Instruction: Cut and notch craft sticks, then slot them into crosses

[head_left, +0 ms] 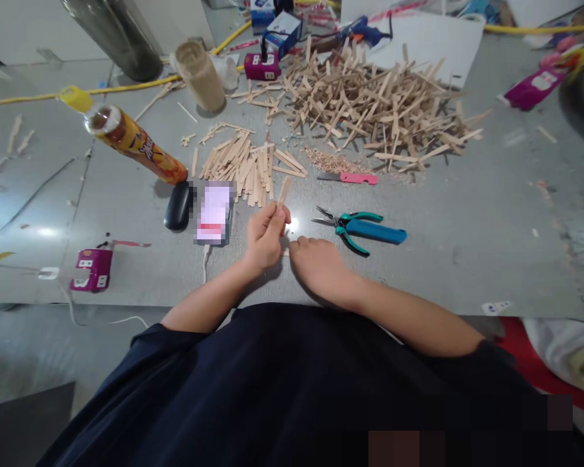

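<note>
My left hand (267,235) is closed round a wooden craft stick (285,189), whose upper end points up and away from me. Close beside it, my right hand (321,263) rests low on the table with its fingers curled; what they hold, if anything, is hidden. A pale sliver of wood shows on the table between the two hands. Just right of them lie pliers (350,228) with teal and blue handles, jaws apart. Beyond is a pink-handled knife (349,178). A small pile of craft sticks (246,165) lies just past my left hand.
A large heap of wooden sticks (370,104) covers the back, with wood shavings (338,161) before it. On the left are a phone (215,214), a black case (178,206), an orange snack tube (139,146) and a jar (200,76). A purple power adapter (92,270) sits near the front edge.
</note>
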A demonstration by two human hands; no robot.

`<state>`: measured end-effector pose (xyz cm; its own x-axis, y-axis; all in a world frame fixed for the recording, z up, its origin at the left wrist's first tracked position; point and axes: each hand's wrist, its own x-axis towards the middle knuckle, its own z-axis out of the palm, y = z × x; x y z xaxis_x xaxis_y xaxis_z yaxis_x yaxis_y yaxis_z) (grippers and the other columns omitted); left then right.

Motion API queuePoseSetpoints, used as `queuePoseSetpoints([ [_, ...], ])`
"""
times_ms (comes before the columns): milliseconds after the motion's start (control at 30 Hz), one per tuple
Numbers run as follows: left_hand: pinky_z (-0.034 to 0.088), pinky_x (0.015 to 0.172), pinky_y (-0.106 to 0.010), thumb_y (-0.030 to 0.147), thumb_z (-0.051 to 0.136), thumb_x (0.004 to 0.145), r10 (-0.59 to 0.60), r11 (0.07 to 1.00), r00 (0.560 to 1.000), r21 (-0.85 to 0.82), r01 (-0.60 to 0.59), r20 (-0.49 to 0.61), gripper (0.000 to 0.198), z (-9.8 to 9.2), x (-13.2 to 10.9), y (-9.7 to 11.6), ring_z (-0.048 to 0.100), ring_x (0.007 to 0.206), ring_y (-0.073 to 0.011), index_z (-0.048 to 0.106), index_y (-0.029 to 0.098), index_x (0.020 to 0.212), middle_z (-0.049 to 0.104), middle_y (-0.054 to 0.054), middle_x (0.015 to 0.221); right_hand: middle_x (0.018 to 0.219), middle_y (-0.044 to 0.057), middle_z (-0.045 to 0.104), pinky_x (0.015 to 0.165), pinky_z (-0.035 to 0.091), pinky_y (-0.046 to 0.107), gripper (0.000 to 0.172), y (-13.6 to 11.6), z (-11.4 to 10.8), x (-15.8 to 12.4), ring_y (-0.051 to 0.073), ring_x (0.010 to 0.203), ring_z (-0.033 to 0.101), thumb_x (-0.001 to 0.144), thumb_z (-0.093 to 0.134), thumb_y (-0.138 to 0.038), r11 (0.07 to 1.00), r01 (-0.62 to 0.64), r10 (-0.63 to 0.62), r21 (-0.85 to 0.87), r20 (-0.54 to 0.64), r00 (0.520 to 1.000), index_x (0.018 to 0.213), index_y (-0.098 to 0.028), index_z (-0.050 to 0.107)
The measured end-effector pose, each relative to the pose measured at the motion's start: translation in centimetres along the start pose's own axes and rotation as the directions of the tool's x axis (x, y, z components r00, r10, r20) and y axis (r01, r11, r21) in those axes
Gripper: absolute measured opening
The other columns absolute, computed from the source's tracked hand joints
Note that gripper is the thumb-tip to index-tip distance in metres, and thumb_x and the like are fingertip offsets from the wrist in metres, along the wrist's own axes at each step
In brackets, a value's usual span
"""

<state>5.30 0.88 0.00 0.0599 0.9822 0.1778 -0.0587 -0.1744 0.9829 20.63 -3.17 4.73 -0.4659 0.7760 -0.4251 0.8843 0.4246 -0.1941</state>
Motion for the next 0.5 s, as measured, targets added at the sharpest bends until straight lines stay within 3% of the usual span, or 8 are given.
queuePoseSetpoints([
  [100,0.037,0.056,-0.03,0.074,0.077,0.11,-0.054,0.997,0.996,-0.057,0.05,-0.065,0.059,-0.4,0.4,-0.4,0.036,0.052,-0.0111,0.068,0.024,0.079,0.041,0.007,0.058,0.122,0.027,0.084,0.08,0.049,0.044,0.046,1.2,0.5,0.0,0.037,0.107,0.081,0.116,0.039,0.0,0.998,0.045,-0.046,-0.04,-0.03,0.999,0.131,-0.007,0.082],
  [333,0.037,0.05,-0.027,0.074,0.085,0.105,-0.058,0.981,0.985,-0.191,0.027,-0.161,0.058,-0.8,1.3,0.2,0.026,0.046,-0.009,0.069,0.025,0.077,0.03,0.01,0.054,0.118,0.026,0.08,0.08,0.032,0.045,0.05,4.6,1.0,0.3,0.035,0.102,0.067,0.119,0.033,-0.003,0.978,0.184,-0.197,-0.1,-0.135,0.971,0.128,-0.008,0.082],
  [500,0.042,0.051,-0.026,0.066,0.084,0.111,-0.054,0.962,0.984,-0.272,0.006,-0.172,0.053,-1.2,1.3,0.7,0.022,0.047,-0.0088,0.071,0.025,0.08,0.027,0.011,0.054,0.1,0.014,0.082,0.078,0.034,0.042,0.044,4.6,2.1,-1.3,0.027,0.088,0.064,0.12,0.046,-0.005,0.874,0.475,-0.482,-0.102,-0.05,0.875,0.107,-0.017,0.086],
])
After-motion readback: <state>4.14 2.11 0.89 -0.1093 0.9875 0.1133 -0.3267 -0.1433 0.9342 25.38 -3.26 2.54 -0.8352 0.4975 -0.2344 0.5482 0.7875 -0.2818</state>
